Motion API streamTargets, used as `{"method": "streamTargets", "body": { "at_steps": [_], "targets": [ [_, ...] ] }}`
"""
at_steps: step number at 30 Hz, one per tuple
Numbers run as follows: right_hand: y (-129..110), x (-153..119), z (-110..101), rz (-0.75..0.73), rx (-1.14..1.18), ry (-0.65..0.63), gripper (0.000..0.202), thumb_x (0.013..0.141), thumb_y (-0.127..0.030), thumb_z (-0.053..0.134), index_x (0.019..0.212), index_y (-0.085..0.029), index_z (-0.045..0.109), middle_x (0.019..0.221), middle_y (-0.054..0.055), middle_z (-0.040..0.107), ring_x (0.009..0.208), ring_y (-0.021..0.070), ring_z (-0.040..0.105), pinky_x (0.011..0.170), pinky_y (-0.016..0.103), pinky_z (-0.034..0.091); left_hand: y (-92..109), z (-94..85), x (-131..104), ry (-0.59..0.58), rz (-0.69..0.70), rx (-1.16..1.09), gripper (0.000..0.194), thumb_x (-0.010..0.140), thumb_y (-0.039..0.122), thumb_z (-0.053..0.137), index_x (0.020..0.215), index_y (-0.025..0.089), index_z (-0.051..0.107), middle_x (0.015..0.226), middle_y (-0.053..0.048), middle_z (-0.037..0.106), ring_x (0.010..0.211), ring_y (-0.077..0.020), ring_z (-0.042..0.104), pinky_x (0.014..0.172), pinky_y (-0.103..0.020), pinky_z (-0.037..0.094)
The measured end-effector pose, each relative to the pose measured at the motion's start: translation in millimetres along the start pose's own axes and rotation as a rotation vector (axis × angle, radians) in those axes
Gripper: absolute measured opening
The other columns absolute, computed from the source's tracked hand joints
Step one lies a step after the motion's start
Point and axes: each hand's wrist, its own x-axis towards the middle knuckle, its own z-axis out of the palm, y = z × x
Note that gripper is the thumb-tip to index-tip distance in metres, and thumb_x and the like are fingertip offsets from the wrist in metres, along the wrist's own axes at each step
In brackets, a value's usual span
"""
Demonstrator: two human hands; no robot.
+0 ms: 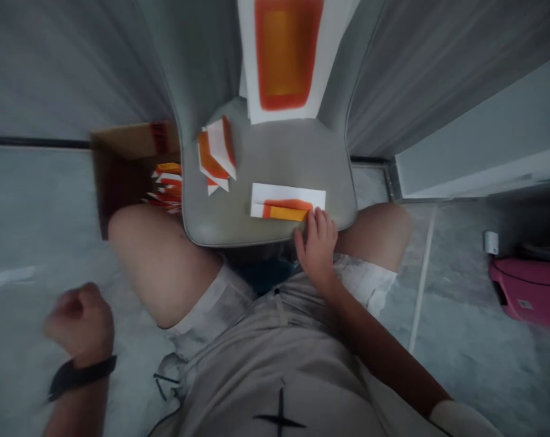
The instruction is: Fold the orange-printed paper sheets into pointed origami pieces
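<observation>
On the grey chair seat [302, 158] lies a folded strip of white, red and yellow paper [286, 202]. My right hand [319, 246] rests its fingertips on the strip's lower right corner, fingers slightly apart. Far from the seat, my left hand [81, 318], with a black band on its wrist, hangs at the lower left above the floor. It is blurred and its fingers are curled; whether anything is in them cannot be made out. Folded orange and white paper pieces [217, 155] lie at the seat's left. Larger printed sheets [286, 54] lean against the chair's back.
A cardboard box [133, 142] with several folded paper pieces [168, 185] stands left of the chair. My knees flank the seat. A pink case [530, 291] and a small white object [491, 242] are on the floor at right. Grey curtains hang behind.
</observation>
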Motion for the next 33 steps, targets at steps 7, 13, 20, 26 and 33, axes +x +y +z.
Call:
{"method": "streamTargets", "body": {
  "at_steps": [7,13,20,26,33],
  "targets": [
    [6.8,21.7,-14.4,-0.063,0.004,-0.042,0.051,0.107,-0.039,0.045,0.15,-0.013,0.054,0.149,0.023,0.053,0.134,0.0372,0.046,0.111,0.056,0.041,167.7,41.7,-7.1,-0.333,0.832,-0.108,0.022,0.098,0.03,0.058,0.08,0.022,0.067,0.077,-0.003,0.069,0.072,-0.018,0.063,0.065,-0.032,0.05],
    [16.8,29.6,-22.7,-0.127,0.0,-0.085,0.049,0.106,-0.033,0.045,0.15,-0.013,0.055,0.144,0.023,0.056,0.127,0.0365,0.05,0.108,0.054,0.043,219.4,132.8,-47.3,-0.564,1.26,-0.056,0.051,0.103,0.032,0.053,0.151,0.014,0.055,0.16,-0.015,0.052,0.152,-0.033,0.042,0.129,-0.053,0.03],
    [41.8,56.5,-35.5,-0.263,0.141,-0.136,0.044,0.1,-0.029,0.055,0.141,-0.016,0.064,0.133,0.02,0.061,0.121,0.036,0.054,0.107,0.052,0.045,213.2,153.3,-55.1,-0.544,1.168,-0.003,0.062,0.105,0.035,0.049,0.162,0.012,0.04,0.166,-0.017,0.043,0.155,-0.0315,0.039,0.131,-0.052,0.025],
    [62.1,103.3,-42.1,-0.346,0.262,-0.287,0.061,0.089,-0.045,0.076,0.143,-0.018,0.063,0.136,0.017,0.061,0.126,0.0349,0.056,0.11,0.051,0.047,219.1,157.9,-61.9,-0.5,1.093,-0.04,0.061,0.103,0.029,0.05,0.161,0.013,0.042,0.161,-0.015,0.05,0.15,-0.0305,0.046,0.129,-0.051,0.028],
    [45.1,131.8,-48.5,-0.095,0.145,-0.36,0.04,0.086,-0.037,0.079,0.119,-0.015,0.071,0.115,0.015,0.068,0.105,0.0298,0.064,0.095,0.041,0.051,225.9,164.3,-64.2,-0.382,0.915,-0.098,0.046,0.102,0.029,0.054,0.146,0.017,0.06,0.145,-0.014,0.064,0.138,-0.0318,0.055,0.125,-0.053,0.033]
  ]
}}
